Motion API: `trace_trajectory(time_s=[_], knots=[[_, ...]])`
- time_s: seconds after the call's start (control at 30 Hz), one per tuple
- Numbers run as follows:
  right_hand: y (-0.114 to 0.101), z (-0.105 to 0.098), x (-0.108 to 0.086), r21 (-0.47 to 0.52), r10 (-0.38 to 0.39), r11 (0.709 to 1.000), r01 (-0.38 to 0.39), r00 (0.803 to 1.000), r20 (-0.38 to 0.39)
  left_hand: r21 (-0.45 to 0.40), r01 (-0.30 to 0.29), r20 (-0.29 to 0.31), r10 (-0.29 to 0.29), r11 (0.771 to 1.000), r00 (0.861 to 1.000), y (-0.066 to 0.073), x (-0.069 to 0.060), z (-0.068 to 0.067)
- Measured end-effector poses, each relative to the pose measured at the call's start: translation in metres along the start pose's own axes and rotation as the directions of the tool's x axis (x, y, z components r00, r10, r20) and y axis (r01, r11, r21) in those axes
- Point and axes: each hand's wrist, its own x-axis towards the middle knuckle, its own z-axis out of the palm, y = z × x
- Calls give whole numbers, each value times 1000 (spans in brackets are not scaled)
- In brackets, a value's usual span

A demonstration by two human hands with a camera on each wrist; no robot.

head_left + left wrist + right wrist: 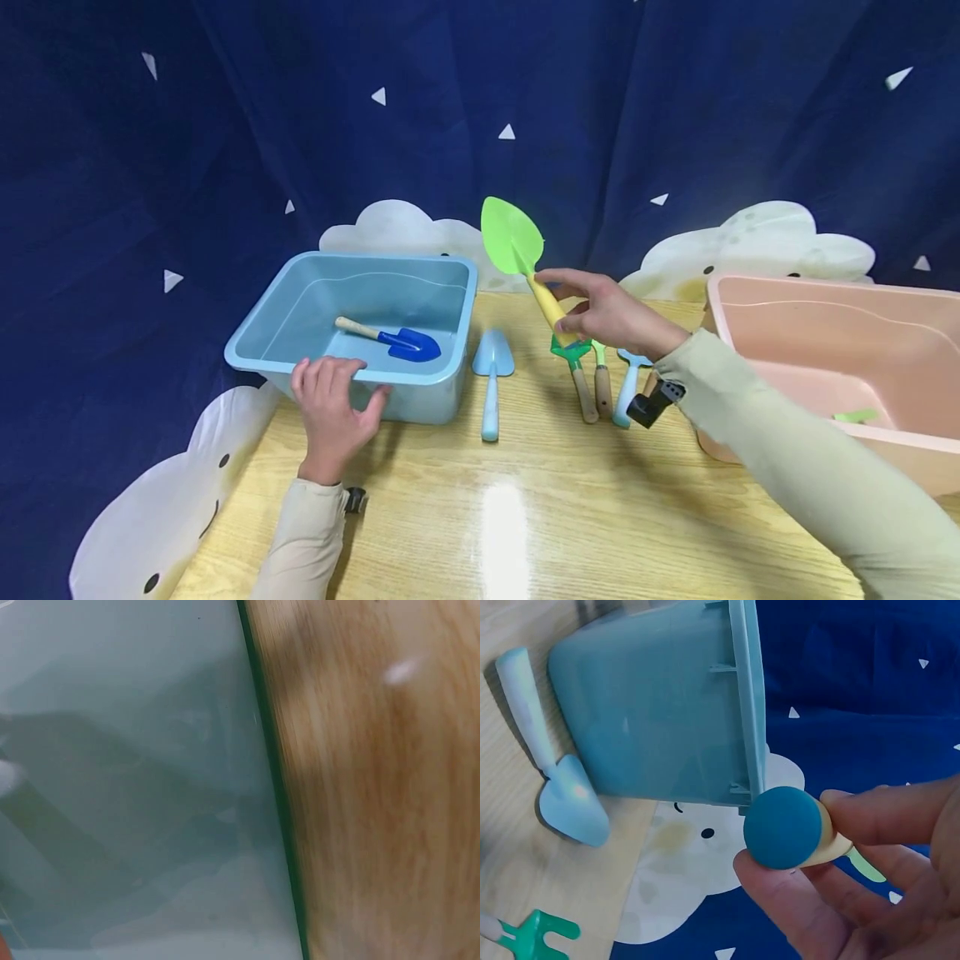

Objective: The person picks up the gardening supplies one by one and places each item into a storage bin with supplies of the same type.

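Note:
My right hand pinches the yellow handle of a green trowel, blade up, above the table between two tubs. In the right wrist view the fingers hold that handle by its blue-capped end. My left hand rests at the front rim of the blue tub, fingers over the edge and thumb outside. A blue trowel with a wooden handle lies inside that tub. On the table right of it lies a light blue trowel. The left wrist view shows only the tub's wall and wood.
Beneath my right hand lie a green fork, a wooden-handled tool and a light blue tool. A pink tub stands at the right with a light green piece inside. A dark blue curtain hangs behind.

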Motion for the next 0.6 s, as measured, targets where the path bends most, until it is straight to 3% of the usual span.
trace_trajectory(time_s=[0.27,0.43,0.6], knots=[[-19,-2,13,-86,16,996,-14,1000,19,-4,3,-5,-3,1000,1000,0,1,1],[-29,2,30,-47,70,997,-67,996,63,-6,-2,-31,1,1000,1000,-1,1,1],[-38,5,43,-33,77,997,-75,994,82,-3,-10,-28,10,1000,1000,-1,1,1]])
